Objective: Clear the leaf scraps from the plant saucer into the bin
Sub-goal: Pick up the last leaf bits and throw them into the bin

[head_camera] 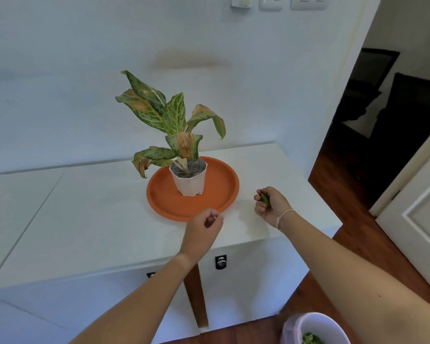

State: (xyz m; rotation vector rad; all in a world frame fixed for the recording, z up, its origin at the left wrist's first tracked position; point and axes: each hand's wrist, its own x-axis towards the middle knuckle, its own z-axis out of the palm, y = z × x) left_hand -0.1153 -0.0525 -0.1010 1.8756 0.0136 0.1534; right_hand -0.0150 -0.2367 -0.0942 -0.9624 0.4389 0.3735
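The right hand (271, 203) has its grip closed on a small wad of green leaf scraps (266, 198), held over the worktop (85, 207) just right of the orange saucer (204, 204), whose visible floor looks bare around the white pot (189, 181). The left hand (205, 225), curled at the saucer's near rim, seems to hold nothing. I judge this the carrying step: next the scraps must drop into the bin (315, 324), low and behind the right grip
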